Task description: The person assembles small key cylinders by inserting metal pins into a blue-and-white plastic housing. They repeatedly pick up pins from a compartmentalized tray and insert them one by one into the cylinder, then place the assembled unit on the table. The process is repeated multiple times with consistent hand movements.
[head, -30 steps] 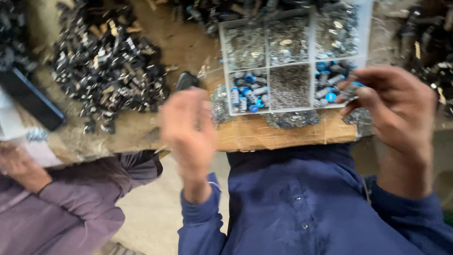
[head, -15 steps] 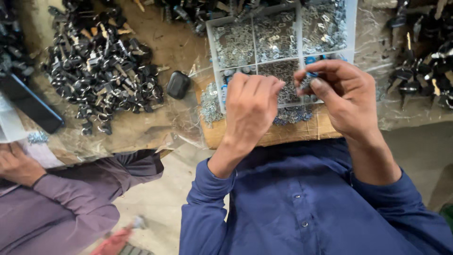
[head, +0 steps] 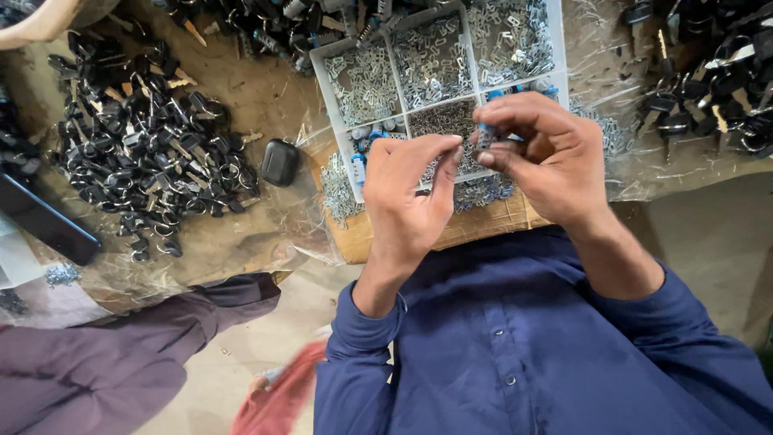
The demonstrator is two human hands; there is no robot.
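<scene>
Both hands up over the parts tray, fingertips nearly meeting. Right hand (head: 543, 157): thumb and fingers pinched shut on a small part (head: 485, 137), looks bluish with a metal end, too small to say more. Left hand (head: 411, 193): fingers curled, thumb and forefinger closing toward the same spot; can't tell whether it grips anything of its own or just steadies the part.

Directly under the hands: clear compartment tray (head: 334, 76) on a brown board (head: 483, 225). Upper cells hold small silver metal bits (head: 427, 56); lower cells hold blue-capped cylinders (head: 360, 165), partly hidden by the hands. Some silver bits are spilled on the board beside the tray.

Further out on the plastic-covered counter (head: 250, 97): a big heap of black key-like pieces (head: 145, 153) to the left, a small black case (head: 280, 162) between heap and tray, another black heap (head: 708, 72) far right.

Progress, judging only by this: one piece in hand, mid-fit. Tray cells full, heaps large, no clearly separate finished pile visible, so most of the work looks left.

Purple sleeve (head: 121, 354) of another person at lower left, not involved.
</scene>
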